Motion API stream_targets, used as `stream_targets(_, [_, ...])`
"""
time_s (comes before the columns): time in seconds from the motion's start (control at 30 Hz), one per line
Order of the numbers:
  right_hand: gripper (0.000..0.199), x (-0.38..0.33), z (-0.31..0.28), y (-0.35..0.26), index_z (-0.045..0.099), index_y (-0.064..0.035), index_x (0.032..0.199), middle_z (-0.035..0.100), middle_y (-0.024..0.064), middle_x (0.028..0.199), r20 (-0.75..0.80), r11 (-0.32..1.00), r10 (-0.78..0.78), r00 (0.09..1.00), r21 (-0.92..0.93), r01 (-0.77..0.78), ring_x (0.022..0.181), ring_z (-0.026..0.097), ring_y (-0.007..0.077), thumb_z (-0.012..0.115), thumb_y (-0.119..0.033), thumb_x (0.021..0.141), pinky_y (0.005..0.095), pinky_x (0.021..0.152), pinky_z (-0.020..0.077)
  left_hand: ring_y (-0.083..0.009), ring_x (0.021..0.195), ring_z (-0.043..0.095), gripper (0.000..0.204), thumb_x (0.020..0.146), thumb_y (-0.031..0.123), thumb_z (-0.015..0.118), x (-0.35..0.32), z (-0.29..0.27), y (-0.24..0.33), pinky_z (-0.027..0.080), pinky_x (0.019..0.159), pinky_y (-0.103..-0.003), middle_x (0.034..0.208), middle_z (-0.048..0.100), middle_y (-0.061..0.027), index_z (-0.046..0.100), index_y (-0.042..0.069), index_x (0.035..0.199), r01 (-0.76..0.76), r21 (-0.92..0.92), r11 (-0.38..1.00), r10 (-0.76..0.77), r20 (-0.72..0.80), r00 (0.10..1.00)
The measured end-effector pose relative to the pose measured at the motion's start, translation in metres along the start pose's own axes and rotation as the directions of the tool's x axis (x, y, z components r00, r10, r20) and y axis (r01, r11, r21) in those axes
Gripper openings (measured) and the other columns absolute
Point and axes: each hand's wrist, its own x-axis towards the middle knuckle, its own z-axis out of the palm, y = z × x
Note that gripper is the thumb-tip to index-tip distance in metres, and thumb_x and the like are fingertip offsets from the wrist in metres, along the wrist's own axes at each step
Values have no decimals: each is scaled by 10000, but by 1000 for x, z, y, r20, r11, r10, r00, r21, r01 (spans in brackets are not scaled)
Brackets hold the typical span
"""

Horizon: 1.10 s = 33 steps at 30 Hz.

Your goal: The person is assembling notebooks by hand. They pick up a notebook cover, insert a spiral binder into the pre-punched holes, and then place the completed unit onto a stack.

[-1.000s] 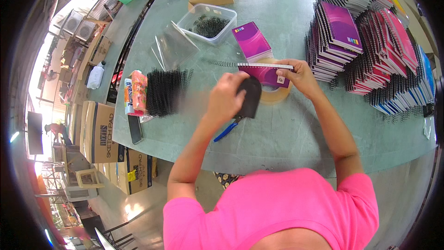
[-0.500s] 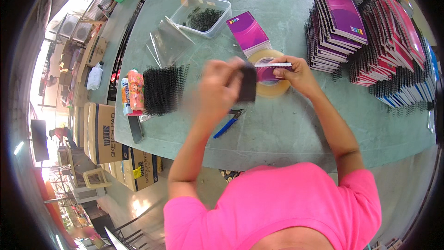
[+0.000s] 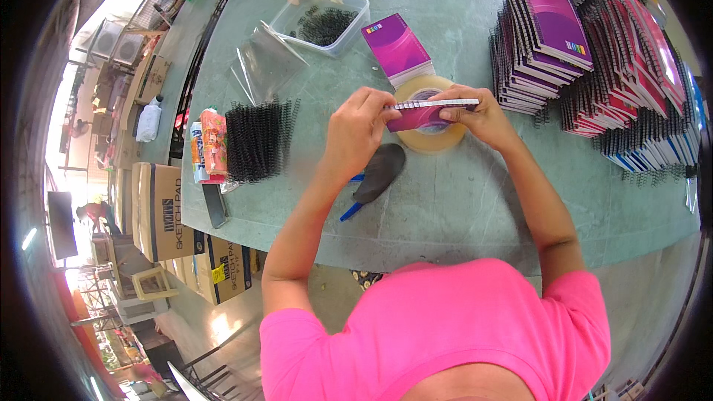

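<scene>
Between my hands is a small purple notebook (image 3: 412,118), held spine edge up, with a row of holes or coil loops along it. My right hand (image 3: 484,116) grips its right end, thumb on the cover. My left hand (image 3: 360,128) pinches at the left end of the spine; whether a coil is in those fingers is hidden. Under the notebook lies a big roll of clear tape (image 3: 431,145). A dark rounded thing (image 3: 381,172), its kind unclear, is below my left hand, partly over the blue-handled pliers (image 3: 351,211). Another purple notebook stack (image 3: 397,44) lies just beyond.
Black spiral coils (image 3: 256,141) lie in a pile at left, beside colourful packets (image 3: 213,141) and a dark flat phone-like object (image 3: 215,205). A clear tub (image 3: 356,38) holds more coils, near clear plastic sheets (image 3: 267,67). Piles of bound notebooks (image 3: 553,22) stand at right.
My left hand has come to the notebook's left end. The dark thing, beside that hand before, is now lower, by the pliers. The notebook has tilted slightly in my right hand.
</scene>
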Motion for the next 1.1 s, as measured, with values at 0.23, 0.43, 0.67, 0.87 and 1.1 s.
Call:
stream_targets(0.23, [256,-2,-4,4,666,17,1038,669,81,1021,20,999,38,999,32,-39,951,590,117,673,-18,784,259,883,449,-206,666,572,219,806,84,670,-8,-28,1,465,615,-305,809,565,-101,561,42,991,34,121,992,-43,68,997])
stream_targets(0.43, [290,1,-7,-2,670,1,1042,670,70,1024,27,1000,-12,1000,-15,12,951,595,119,696,-19,754,263,886,452,-149,664,533,264,789,90,691,-7,-34,0,428,571,-274,788,533,-88,522,43,987,368,-95,925,-341,217,915])
stream_targets(0.67, [235,-2,-7,-8,684,-4,1006,679,66,973,-21,995,48,999,-91,-50,882,605,96,705,-47,776,239,814,479,-135,636,508,261,791,149,706,-7,-30,-2,425,553,-265,826,539,-78,536,47,961,318,-45,947,-305,185,934])
stream_targets(0.87, [228,-2,-6,-6,687,-8,1002,683,61,949,-33,997,40,999,-64,-42,858,606,91,708,-63,782,229,789,481,-118,613,501,274,795,143,700,-14,-24,-11,432,566,-263,869,556,-77,545,62,1005,-2,82,997,-5,86,996])
stream_targets(1.1, [216,-4,-7,-8,701,-27,984,686,55,937,-28,994,25,999,-110,-28,856,603,100,704,-43,768,240,788,472,-95,573,530,198,827,133,663,-9,-23,1,434,523,-270,751,577,-61,575,49,983,133,-8,991,-133,60,989])
